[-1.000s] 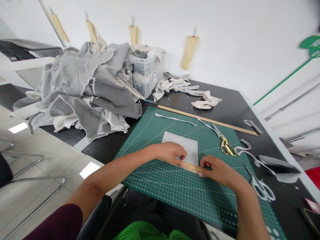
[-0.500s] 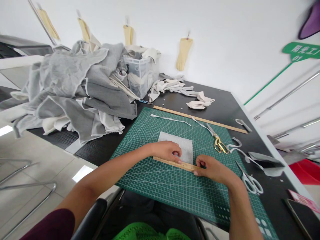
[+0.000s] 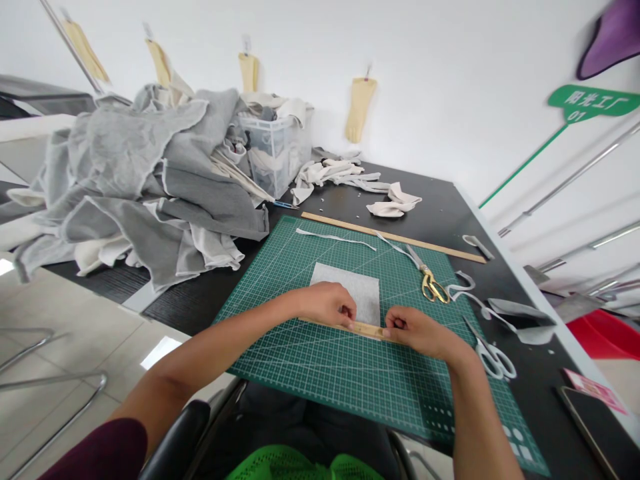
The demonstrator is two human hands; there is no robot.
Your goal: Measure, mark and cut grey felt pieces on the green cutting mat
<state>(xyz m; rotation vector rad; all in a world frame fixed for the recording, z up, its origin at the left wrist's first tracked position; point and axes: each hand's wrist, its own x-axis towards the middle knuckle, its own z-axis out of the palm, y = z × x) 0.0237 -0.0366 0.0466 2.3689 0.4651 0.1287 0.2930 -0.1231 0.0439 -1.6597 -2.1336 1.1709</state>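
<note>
A rectangle of light grey cloth point(image 3: 356, 283) lies flat on the green cutting mat point(image 3: 280, 360). A short wooden ruler point(image 3: 367, 329) lies across the cloth's near edge, and a thin pale sliver shows below it. My left hand point(image 3: 330, 304) is closed, its fingertips pinching the ruler near the middle and its palm hiding the cloth's near left corner. At the ruler's right end, my right hand point(image 3: 417, 330) is closed, thumb and curled fingers gripping it. Gold-handled scissors point(image 3: 434, 288) and white-handled scissors point(image 3: 495, 357) lie to the right of my right hand.
A long wooden ruler point(image 3: 340, 227) and a narrow cloth strip point(image 3: 335, 239) lie along the mat's far side. Heaped grey fabric point(image 3: 125, 153) and a clear plastic bin point(image 3: 273, 150) stand at the left. Pale scraps point(image 3: 395, 201) lie behind; a phone point(image 3: 597, 427) is at right.
The ruler's right end and my right hand have moved slightly away from me, toward the cloth. My left hand stays on the ruler. The whole view has shifted a little.
</note>
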